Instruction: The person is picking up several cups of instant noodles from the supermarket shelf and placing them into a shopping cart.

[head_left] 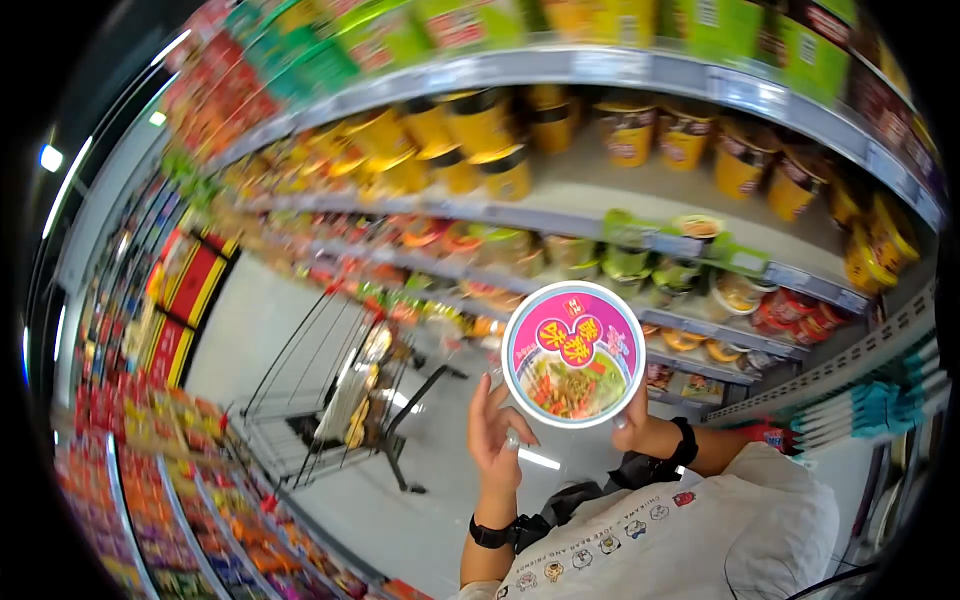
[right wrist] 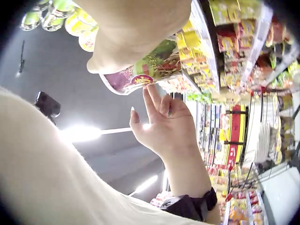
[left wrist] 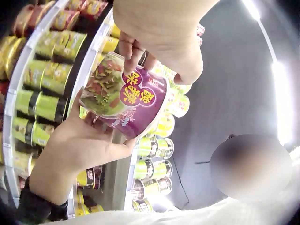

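Observation:
A round instant noodle cup [head_left: 574,355] with a purple lid, yellow lettering and a noodle picture is held up before the chest, its lid facing the head camera. My right hand [head_left: 630,420] grips its side; in the left wrist view the right fingers and thumb [left wrist: 84,147] wrap the lower side of the cup [left wrist: 124,96]. On the other side, my left hand [head_left: 490,435] has its fingers mostly extended. The right wrist view shows two left fingertips right at the cup wall, with the left palm [right wrist: 164,126] away from it.
Shelves [head_left: 560,65] of yellow and green noodle cups curve around ahead and to the right. A shopping cart [head_left: 345,400] with goods inside stands to the left on the shiny floor. Packaged goods [head_left: 190,500] fill another shelf at the lower left. Teal packets [head_left: 870,405] hang at the right.

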`<move>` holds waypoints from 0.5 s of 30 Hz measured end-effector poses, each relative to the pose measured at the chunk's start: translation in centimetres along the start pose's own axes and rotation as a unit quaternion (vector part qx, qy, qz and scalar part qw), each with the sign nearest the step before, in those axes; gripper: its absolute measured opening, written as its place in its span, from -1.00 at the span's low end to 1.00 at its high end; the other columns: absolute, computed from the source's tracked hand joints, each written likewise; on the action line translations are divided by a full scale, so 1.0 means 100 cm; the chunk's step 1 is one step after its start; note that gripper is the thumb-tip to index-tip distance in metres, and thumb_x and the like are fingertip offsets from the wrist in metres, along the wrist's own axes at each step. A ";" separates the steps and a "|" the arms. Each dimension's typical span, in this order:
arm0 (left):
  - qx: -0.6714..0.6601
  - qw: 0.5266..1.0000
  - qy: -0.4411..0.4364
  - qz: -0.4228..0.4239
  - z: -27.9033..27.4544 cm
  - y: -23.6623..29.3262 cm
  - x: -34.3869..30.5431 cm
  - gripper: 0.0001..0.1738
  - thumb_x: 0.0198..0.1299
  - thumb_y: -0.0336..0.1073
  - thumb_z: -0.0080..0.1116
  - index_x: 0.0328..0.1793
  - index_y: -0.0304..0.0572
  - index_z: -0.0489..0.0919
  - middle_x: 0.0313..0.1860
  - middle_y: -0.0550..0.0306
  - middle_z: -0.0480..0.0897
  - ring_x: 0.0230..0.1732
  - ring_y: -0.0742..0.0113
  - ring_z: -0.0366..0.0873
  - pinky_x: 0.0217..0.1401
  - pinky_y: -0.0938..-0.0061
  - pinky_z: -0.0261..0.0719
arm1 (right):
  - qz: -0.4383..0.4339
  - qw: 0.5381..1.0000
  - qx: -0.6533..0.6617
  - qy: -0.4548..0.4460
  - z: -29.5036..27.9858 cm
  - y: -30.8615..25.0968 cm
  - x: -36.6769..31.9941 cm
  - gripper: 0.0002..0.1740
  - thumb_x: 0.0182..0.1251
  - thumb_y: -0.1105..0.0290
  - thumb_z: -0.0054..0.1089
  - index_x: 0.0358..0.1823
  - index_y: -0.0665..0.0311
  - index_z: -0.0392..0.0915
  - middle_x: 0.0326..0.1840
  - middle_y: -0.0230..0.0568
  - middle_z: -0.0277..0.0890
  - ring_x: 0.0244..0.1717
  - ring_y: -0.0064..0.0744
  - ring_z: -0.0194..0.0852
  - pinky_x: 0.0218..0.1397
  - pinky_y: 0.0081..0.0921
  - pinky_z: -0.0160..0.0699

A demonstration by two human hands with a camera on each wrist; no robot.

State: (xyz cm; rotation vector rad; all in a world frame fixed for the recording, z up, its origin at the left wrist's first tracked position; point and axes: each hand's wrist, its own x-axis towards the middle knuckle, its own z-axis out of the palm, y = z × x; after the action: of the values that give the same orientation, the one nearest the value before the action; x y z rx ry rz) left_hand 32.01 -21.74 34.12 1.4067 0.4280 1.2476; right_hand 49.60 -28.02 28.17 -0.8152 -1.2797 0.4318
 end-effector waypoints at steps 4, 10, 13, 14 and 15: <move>0.098 0.992 0.083 0.004 -0.072 0.033 -0.036 -0.18 0.12 -0.11 0.02 0.42 -0.35 -0.03 0.20 -0.22 0.38 -0.61 0.46 0.45 -0.60 0.65 0.43 | 0.083 0.983 0.161 -0.038 0.090 0.000 0.017 0.10 0.18 -0.21 -0.09 0.38 0.46 -0.45 0.41 0.03 -0.26 0.44 -0.26 -0.26 0.42 -0.28 -0.23; 0.242 0.959 0.143 -0.045 -0.140 0.072 -0.090 -0.10 -0.19 -0.57 0.05 0.42 -0.28 0.05 0.24 -0.13 0.39 -0.60 0.54 0.39 -0.47 0.67 0.42 | 0.323 0.864 0.383 -0.047 0.192 0.028 0.004 -0.30 0.29 0.04 -0.09 0.35 0.18 -0.05 0.31 -0.25 0.09 0.32 -0.38 0.05 0.32 -0.39 0.06; 0.268 0.941 0.193 -0.081 -0.162 0.066 -0.113 -0.12 -0.19 -0.58 0.07 0.41 -0.25 0.11 0.20 -0.10 0.43 -0.60 0.52 0.40 -0.50 0.66 0.40 | 0.414 0.786 0.453 -0.071 0.241 0.063 -0.004 -0.46 0.30 0.12 -0.12 0.25 0.18 0.14 0.21 -0.28 0.25 0.24 -0.43 0.16 0.30 -0.40 0.08; 0.289 0.930 0.215 -0.079 -0.172 0.064 -0.116 -0.11 -0.19 -0.58 0.07 0.41 -0.25 0.10 0.20 -0.11 0.42 -0.61 0.53 0.40 -0.51 0.67 0.40 | 0.430 0.777 0.451 -0.086 0.259 0.072 -0.006 -0.46 0.30 0.13 -0.13 0.25 0.18 0.15 0.20 -0.28 0.25 0.24 -0.42 0.16 0.31 -0.39 0.08; 0.309 0.918 0.236 -0.079 -0.182 0.063 -0.119 -0.11 -0.19 -0.59 0.07 0.41 -0.24 0.10 0.20 -0.12 0.41 -0.61 0.53 0.40 -0.52 0.67 0.39 | 0.446 0.768 0.448 -0.100 0.276 0.079 -0.005 -0.47 0.29 0.14 -0.13 0.25 0.18 0.15 0.20 -0.27 0.25 0.24 -0.41 0.16 0.31 -0.39 0.07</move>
State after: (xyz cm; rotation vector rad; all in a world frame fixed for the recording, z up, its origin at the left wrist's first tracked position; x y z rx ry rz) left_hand 9.77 -24.44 30.61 1.5281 1.3386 1.3767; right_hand 24.29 -15.12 23.87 -0.4792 -0.6178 1.7857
